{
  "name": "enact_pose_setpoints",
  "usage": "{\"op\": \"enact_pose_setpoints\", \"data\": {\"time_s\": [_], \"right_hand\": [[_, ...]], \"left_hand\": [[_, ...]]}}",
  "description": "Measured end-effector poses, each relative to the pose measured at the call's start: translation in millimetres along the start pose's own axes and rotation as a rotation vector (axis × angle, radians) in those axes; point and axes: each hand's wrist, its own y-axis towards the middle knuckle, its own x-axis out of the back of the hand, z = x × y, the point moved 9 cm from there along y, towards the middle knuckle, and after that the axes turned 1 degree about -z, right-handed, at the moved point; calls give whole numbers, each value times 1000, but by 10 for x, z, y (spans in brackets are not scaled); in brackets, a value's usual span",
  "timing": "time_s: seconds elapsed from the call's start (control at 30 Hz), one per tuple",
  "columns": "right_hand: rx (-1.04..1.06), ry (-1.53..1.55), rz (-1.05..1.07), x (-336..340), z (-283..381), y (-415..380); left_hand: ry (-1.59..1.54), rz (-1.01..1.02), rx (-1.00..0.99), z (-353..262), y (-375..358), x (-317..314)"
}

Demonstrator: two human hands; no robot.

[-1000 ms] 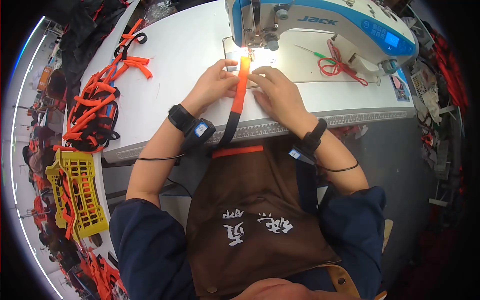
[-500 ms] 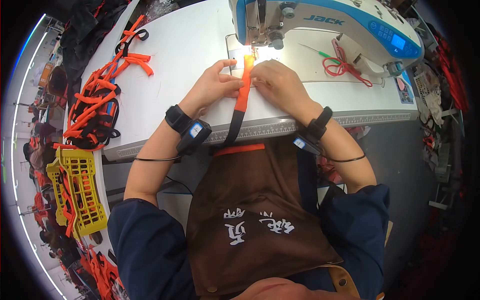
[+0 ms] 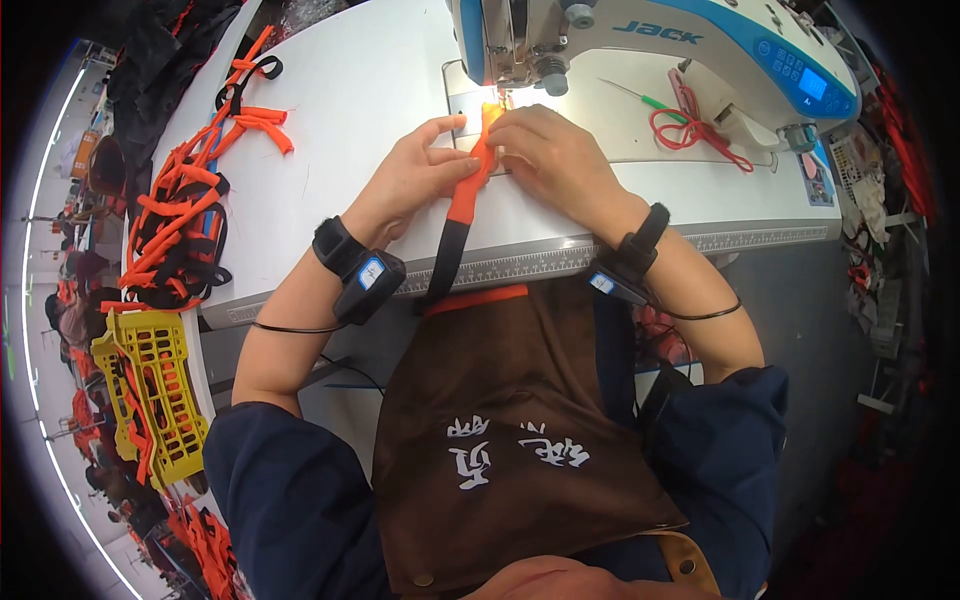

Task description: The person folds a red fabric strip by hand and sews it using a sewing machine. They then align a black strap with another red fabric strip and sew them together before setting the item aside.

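An orange-and-black fabric strap (image 3: 466, 190) runs from under the needle area of the sewing machine (image 3: 640, 40) down over the table's front edge. Its orange end lies under the machine's bright light, and the black tail hangs toward my apron. My left hand (image 3: 420, 172) pinches the orange part from the left between thumb and fingers. From the right, my right hand (image 3: 555, 158) has its curled fingertips closed on the strap's edge just below the presser foot. Part of the right fingertips is hidden behind the hand.
Orange and black straps (image 3: 180, 220) lie heaped on the left of the white table (image 3: 330, 100). Below them a yellow basket (image 3: 155, 385) holds more strips. Right of the needle lie a green-handled pick (image 3: 655, 103) and a red cord (image 3: 690, 130). A ruler strip (image 3: 540, 258) lines the front edge.
The strap's lower part has swung left and now slants. My left hand has shifted slightly left with it, while my right fingers have come further over the strap's edge.
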Motion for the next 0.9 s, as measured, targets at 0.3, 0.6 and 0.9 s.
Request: {"op": "enact_pose_setpoints", "data": {"time_s": [0.3, 0.6, 0.9], "right_hand": [[225, -108, 46, -41, 113, 46], [405, -228, 110, -37, 202, -1], [298, -144, 183, -50, 142, 16]], "left_hand": [[1, -14, 45, -8, 55, -32], [606, -53, -332, -350, 80, -73], [1211, -220, -909, -569, 0, -228]]}}
